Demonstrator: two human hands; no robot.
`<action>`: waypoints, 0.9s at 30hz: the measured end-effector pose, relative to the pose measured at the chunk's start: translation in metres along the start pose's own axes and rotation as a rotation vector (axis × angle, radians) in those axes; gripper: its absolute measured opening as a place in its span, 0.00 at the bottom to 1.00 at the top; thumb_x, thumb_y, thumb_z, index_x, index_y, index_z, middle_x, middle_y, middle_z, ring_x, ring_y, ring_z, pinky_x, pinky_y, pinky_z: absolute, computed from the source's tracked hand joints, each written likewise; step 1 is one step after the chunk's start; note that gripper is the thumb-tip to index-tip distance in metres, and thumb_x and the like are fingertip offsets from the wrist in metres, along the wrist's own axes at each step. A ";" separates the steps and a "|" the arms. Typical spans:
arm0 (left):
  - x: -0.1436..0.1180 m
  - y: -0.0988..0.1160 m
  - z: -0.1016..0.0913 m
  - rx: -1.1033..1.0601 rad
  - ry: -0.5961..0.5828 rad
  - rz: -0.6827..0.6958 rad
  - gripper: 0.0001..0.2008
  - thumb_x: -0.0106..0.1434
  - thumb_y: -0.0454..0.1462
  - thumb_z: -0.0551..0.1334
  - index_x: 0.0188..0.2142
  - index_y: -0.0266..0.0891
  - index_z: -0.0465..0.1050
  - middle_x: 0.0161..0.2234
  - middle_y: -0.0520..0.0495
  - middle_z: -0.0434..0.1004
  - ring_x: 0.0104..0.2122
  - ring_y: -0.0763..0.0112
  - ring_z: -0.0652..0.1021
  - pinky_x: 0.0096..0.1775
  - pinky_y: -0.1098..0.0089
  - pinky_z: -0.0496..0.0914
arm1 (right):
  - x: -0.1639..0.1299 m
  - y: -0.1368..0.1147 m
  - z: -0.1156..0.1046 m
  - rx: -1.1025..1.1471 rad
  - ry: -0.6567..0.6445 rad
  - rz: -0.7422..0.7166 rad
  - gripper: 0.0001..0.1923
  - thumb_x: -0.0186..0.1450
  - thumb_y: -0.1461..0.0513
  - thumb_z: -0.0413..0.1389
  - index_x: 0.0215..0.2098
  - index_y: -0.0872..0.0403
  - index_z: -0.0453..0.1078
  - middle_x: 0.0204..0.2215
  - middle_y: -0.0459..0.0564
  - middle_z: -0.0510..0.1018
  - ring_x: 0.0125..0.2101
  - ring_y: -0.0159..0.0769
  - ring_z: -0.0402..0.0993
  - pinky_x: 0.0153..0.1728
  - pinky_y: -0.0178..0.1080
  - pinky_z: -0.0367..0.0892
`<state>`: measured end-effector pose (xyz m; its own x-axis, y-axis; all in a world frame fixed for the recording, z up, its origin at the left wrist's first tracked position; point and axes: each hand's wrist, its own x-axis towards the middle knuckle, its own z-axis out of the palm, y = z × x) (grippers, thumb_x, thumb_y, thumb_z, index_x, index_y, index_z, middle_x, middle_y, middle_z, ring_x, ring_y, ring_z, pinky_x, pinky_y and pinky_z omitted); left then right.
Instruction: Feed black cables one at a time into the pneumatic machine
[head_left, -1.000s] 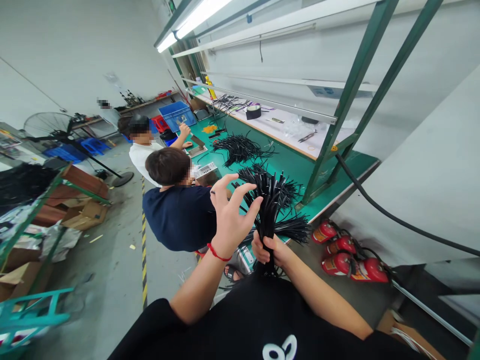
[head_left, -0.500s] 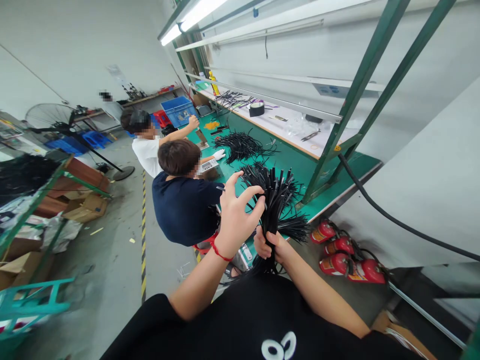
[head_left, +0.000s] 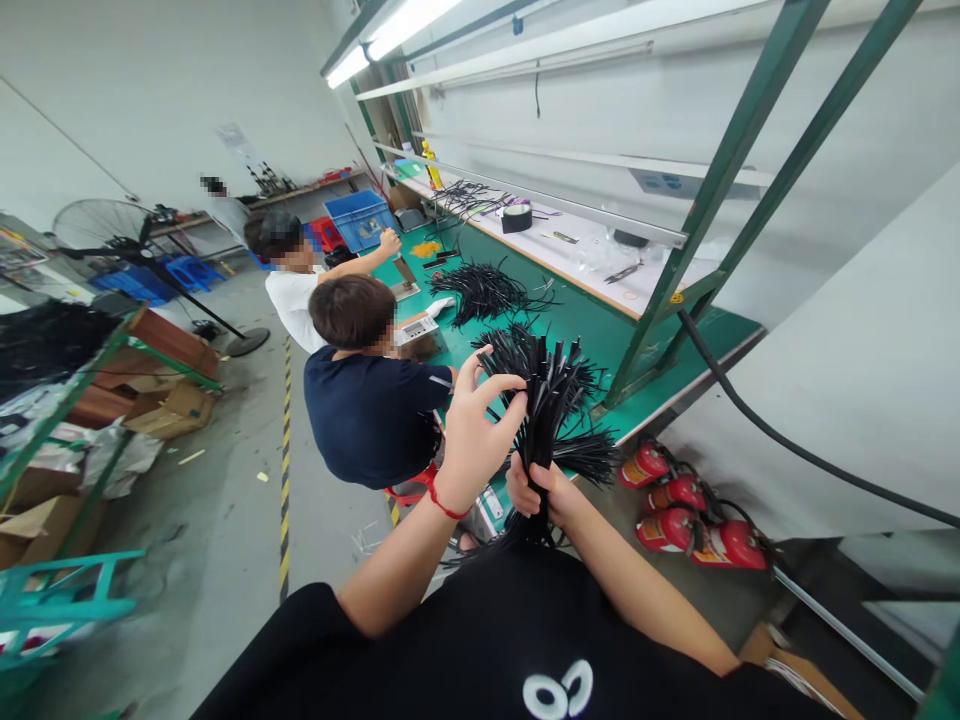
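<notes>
My right hand (head_left: 536, 485) is wrapped round the lower part of a thick bundle of black cables (head_left: 541, 425), held upright in front of me. The cut ends fan out at the top. At the left edge of that bundle, my left hand (head_left: 476, 425), with a red cord bracelet, brings thumb and index finger together on a cable near the ends. Its other fingers are lifted and curved. How many cables it pinches is hidden. Behind my hands, more black cables (head_left: 592, 455) lie on the green bench (head_left: 577, 325).
A co-worker in a dark blue shirt (head_left: 367, 415) sits close on the left, another in white (head_left: 292, 305) beyond. A loose cable pile (head_left: 487, 290), a black tape roll (head_left: 516, 218) and a blue crate (head_left: 360, 220) are farther back. Red fire extinguishers (head_left: 675, 490) stand right of the bench.
My left hand has shifted very slightly right, still at the bundle's edge. My right hand keeps its hold. The nearer co-worker's gloved hand has moved a little.
</notes>
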<state>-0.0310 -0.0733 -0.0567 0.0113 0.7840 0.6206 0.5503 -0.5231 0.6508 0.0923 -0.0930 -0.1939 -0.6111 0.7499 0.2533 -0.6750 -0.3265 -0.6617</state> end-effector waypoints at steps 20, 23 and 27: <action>0.026 0.012 -0.028 -0.028 0.170 0.139 0.05 0.72 0.33 0.63 0.42 0.44 0.78 0.46 0.46 0.86 0.49 0.60 0.83 0.53 0.57 0.76 | 0.000 0.004 0.008 -0.039 0.006 0.023 0.26 0.63 0.42 0.70 0.30 0.53 0.68 0.15 0.35 0.62 0.14 0.26 0.56 0.16 0.31 0.56; 0.023 0.014 -0.028 0.070 0.203 0.237 0.07 0.72 0.33 0.63 0.46 0.45 0.78 0.55 0.44 0.82 0.56 0.57 0.80 0.59 0.53 0.73 | -0.001 0.006 0.008 -0.036 -0.010 0.020 0.25 0.64 0.43 0.70 0.30 0.53 0.68 0.15 0.35 0.63 0.14 0.26 0.56 0.16 0.31 0.57; 0.011 0.020 -0.027 0.279 0.222 0.376 0.08 0.69 0.32 0.67 0.41 0.50 0.81 0.60 0.46 0.77 0.63 0.50 0.72 0.63 0.46 0.66 | -0.004 0.007 0.006 -0.015 -0.051 0.030 0.26 0.63 0.43 0.70 0.29 0.53 0.67 0.15 0.35 0.62 0.13 0.25 0.54 0.16 0.31 0.56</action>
<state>-0.0422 -0.0843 -0.0254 0.0905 0.4532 0.8868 0.7441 -0.6226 0.2422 0.0877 -0.1024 -0.1951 -0.6518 0.7092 0.2686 -0.6497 -0.3396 -0.6801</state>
